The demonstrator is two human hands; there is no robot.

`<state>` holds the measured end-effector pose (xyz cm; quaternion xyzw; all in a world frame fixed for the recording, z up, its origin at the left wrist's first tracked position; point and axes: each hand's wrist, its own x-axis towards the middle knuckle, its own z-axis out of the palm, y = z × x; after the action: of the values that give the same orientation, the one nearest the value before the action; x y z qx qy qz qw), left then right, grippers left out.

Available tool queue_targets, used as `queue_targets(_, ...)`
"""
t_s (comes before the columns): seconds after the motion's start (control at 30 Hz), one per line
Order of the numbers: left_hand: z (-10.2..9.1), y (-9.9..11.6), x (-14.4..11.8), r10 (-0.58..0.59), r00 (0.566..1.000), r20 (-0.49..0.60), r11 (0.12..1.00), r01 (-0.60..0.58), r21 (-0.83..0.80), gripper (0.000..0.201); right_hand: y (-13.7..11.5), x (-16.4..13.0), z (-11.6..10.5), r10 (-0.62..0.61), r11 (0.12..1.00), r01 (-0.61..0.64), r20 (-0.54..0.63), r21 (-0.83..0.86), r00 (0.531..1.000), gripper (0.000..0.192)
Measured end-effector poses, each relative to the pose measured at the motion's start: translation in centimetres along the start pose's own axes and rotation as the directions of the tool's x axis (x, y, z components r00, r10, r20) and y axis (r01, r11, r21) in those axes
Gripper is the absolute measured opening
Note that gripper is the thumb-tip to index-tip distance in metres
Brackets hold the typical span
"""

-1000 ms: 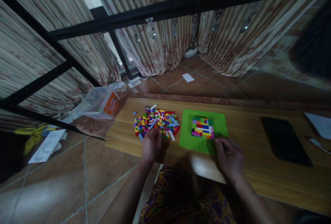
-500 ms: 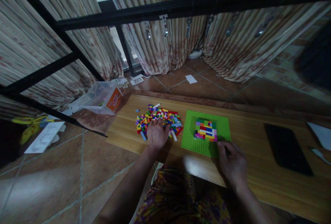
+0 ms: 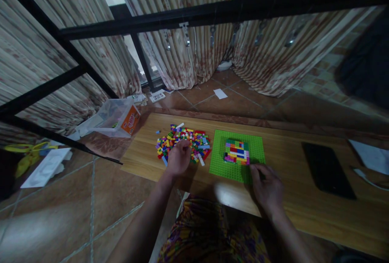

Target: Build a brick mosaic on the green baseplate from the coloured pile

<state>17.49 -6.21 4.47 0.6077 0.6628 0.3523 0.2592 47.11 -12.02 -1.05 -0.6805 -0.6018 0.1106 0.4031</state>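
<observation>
A loose pile of small toy building bricks in many colours lies on the wooden bench. My left hand is over the near side of this pile, its fingers curled together; whether a brick is between them is hidden. To the right, a green studded baseplate carries a low square structure of coloured bricks. At that baseplate's near right corner is my right hand, thumb and index finger pinched close to the structure's corner. I cannot make out what, if anything, those fingertips hold.
A black tablet-like slab lies on the bench at the right, with white paper beyond it. A clear plastic box stands on the floor past the left end. A black metal frame crosses above.
My left hand has gone from spread over the bricks to curled, slightly raised. My right hand keeps its pinch beside the structure. The whole view has shifted a little.
</observation>
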Motion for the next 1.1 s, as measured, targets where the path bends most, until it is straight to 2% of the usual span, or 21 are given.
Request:
queue_targets(0.07,-0.2,0.0,-0.7,-0.043,0.999,0.021,0.964,0.047,-0.261,0.019,-0.1,0.1,-0.2,0.016,1.000,-0.016,0.011,0.023,1.000,0.037)
queue_targets(0.13,-0.5,0.5,-1.4,-0.090,0.992,0.085,0.882,0.119,-0.456,0.020,-0.8,0.2,-0.7,0.045,0.997,-0.045,0.005,0.066,0.999,0.036)
queue_targets(0.2,-0.9,1.3,-2.3,-0.111,0.981,0.159,0.811,0.182,-0.556,0.022,-2.4,0.4,-1.3,0.053,0.992,-0.049,-0.028,0.117,0.998,0.033)
queue_targets(0.27,-1.2,2.4,-3.2,-0.106,0.973,0.205,0.775,0.210,-0.596,0.022,-4.9,0.4,-1.7,0.010,0.984,0.000,-0.057,0.178,0.998,0.028)
queue_targets(0.33,-1.4,3.5,-4.1,-0.085,0.968,0.237,0.754,0.218,-0.619,0.022,-8.0,0.4,-1.6,0.005,0.943,-0.015,0.031,0.332,1.000,0.025)
queue_targets(0.43,-1.2,4.9,-5.3,-0.042,0.952,0.302,0.718,0.239,-0.654,0.024,-11.9,0.0,-0.4,0.032,0.822,-0.176,0.265,0.541,0.964,0.026)
queue_targets(0.53,-1.1,5.4,-6.3,-0.008,0.946,0.323,0.691,0.239,-0.683,0.025,-13.9,-0.5,1.0,0.066,0.696,-0.301,0.360,0.651,0.931,0.025)
queue_targets(0.7,-1.1,5.2,-7.1,0.012,0.940,0.342,0.691,0.240,-0.682,0.026,-14.3,-1.5,1.9,0.086,0.614,-0.406,0.454,0.677,0.887,0.021)
queue_targets(0.77,-1.2,5.1,-7.1,0.014,0.937,0.348,0.702,0.239,-0.671,0.026,-14.2,-1.7,2.0,0.121,0.544,-0.471,0.491,0.694,0.863,0.024)
queue_targets(0.97,-1.3,5.2,-7.3,0.022,0.928,0.371,0.680,0.258,-0.687,0.022,-14.4,-2.2,2.5,0.240,0.240,-0.648,0.603,0.723,0.761,0.031)
queue_targets(1.1,-1.4,5.1,-7.5,0.011,0.949,0.315,0.686,0.221,-0.693,0.027,-14.4,-2.4,2.5,0.294,0.015,-0.751,0.715,0.660,0.634,0.031)
